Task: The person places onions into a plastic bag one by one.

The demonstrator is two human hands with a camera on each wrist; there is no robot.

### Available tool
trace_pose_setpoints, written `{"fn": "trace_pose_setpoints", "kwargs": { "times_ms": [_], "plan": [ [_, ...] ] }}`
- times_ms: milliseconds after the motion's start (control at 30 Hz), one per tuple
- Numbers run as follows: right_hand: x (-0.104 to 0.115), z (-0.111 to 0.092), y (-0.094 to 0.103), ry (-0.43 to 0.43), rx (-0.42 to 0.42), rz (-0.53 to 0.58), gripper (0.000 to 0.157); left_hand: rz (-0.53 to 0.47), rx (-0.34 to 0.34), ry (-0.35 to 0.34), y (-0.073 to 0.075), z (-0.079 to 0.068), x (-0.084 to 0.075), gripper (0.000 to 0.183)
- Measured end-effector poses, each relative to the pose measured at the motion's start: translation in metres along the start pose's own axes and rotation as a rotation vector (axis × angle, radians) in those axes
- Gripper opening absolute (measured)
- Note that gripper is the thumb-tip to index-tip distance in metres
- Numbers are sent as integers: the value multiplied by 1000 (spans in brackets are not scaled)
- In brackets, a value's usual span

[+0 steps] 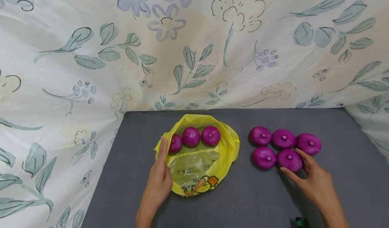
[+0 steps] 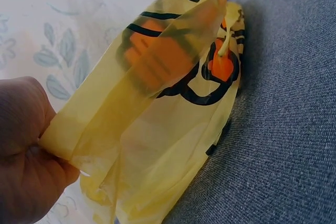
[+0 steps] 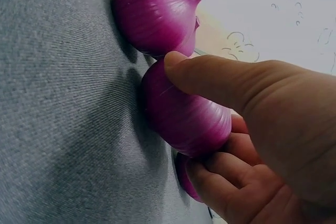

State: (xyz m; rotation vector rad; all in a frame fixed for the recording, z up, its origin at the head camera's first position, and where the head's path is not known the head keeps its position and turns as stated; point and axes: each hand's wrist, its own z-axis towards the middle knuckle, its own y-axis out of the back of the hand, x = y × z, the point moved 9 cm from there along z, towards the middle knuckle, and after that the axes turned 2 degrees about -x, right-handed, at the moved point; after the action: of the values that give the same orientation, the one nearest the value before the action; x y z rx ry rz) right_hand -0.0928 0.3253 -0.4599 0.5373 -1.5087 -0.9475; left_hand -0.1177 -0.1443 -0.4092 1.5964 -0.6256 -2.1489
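Note:
A yellow plastic bag (image 1: 228,147) lies wide-mouthed on the grey surface, with printed lettering and an orange-and-black picture on it. Three purple onions (image 1: 190,137) sit inside along its far side. My left hand (image 1: 156,180) holds the bag's left edge; up close, the left wrist view has the thin plastic (image 2: 152,135) pinched between thumb and fingers. Over to the right, my right hand (image 1: 314,180) grips the near middle onion (image 1: 289,160) of a loose group. In the right wrist view the thumb lies across this onion (image 3: 184,114) and the fingers curl under its other side.
Several more onions (image 1: 263,158) stand close together in two rows beside the gripped one. A small dark object with a green patch (image 1: 299,222) shows at the bottom edge. Floral cloth (image 1: 194,52) hangs behind the grey surface (image 1: 243,201) and down its sides.

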Motion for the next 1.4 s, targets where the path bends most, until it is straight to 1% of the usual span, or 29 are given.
{"fn": "trace_pose_setpoints", "kwargs": {
  "times_ms": [267, 533, 833, 1067, 1233, 1400],
  "plan": [
    [5, -1, 12, -3, -33, 5, 96, 1, -5, 0, 0, 0, 0, 88],
    [10, -3, 19, -15, -54, 41, 92, 6, -9, -5, 1, 0, -1, 88],
    [19, -3, 29, 6, -115, 74, 91, -4, -5, 2, 1, -1, 0, 89],
    [25, -4, 31, -12, -111, 77, 94, -1, -8, -10, 1, -2, -1, 89],
    [28, -4, 33, -10, -120, 99, 94, -10, -8, -14, 2, -2, -1, 89],
    [32, -3, 37, -7, -138, 143, 92, -14, -1, -21, 1, -1, -2, 91]
  ]
}}
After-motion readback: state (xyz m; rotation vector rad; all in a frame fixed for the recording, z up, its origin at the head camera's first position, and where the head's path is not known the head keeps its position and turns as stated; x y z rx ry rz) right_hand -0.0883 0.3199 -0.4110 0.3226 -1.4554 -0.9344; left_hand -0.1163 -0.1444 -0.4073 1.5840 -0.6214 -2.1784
